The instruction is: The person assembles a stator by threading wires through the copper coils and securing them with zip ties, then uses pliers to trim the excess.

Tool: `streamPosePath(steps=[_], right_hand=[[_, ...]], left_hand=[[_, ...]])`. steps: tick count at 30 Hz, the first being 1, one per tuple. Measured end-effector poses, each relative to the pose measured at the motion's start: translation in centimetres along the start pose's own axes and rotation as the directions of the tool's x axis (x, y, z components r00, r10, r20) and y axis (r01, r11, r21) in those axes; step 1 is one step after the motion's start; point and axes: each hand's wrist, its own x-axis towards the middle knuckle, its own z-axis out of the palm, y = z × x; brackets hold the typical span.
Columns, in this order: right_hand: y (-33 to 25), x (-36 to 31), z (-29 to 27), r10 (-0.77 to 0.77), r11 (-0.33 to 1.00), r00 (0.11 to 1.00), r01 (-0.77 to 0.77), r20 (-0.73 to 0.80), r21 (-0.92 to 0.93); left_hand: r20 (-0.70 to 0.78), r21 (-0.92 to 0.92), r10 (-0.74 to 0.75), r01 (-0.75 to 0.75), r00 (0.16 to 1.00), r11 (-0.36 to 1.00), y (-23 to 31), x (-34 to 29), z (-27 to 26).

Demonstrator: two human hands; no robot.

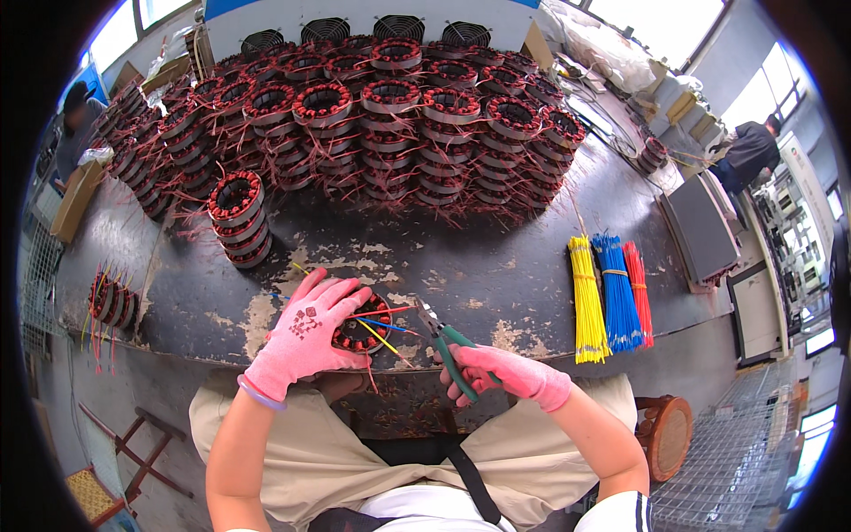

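My left hand [312, 330], in a pink glove, lies over the left side of a wound motor stator [379, 330] near the table's front edge, holding it with the fingers bent over its ring. Red, blue and yellow lead wires [379, 324] stick out to the right from the stator. My right hand [486, 372], also gloved in pink, is closed round the green handles of a pair of cutting pliers [452, 348]. The jaws are parted and point up and left, close to the red wire's tip; whether they touch it I cannot tell.
Many stacked stators [390, 124] fill the table's back. A short stator stack [239, 217] stands nearer; another row [113, 301] lies at the left edge. Yellow [587, 301], blue [620, 293] and red wire bundles [638, 293] lie right. Two people [753, 155] are in the background.
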Motion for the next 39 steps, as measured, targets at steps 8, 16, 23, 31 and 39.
streamPosePath(steps=[8, 16, 23, 31, 39], right_hand=[[-0.1, 0.0, 1.0, -0.058, 0.989, 0.990, 0.039, -0.132, -0.139], [0.7, -1.4, -1.0, 0.002, 0.990, 1.000, 0.000, -0.018, 0.140], [0.8, -2.3, -0.1, 0.077, 0.994, 0.997, -0.079, 0.031, 0.076], [1.1, -0.9, 0.1, -0.004, 1.000, 0.999, 0.004, 0.040, 0.018], [0.1, -0.7, 1.4, -0.077, 0.992, 0.991, 0.066, -0.108, -0.105]], left_hand=[[-0.006, 0.025, -0.014, 0.014, 1.000, 1.000, 0.1, -0.2, -0.1], [0.023, 0.105, -0.128, 0.125, 0.992, 0.987, 1.6, -0.4, -0.3], [-0.010, 0.059, -0.061, 0.062, 0.998, 0.996, 1.1, -0.5, 0.2], [0.001, 0.004, -0.046, 0.046, 0.999, 0.999, 0.9, -0.5, 0.4], [-0.018, -0.009, -0.039, 0.039, 0.999, 0.999, 0.8, -0.4, 0.5]])
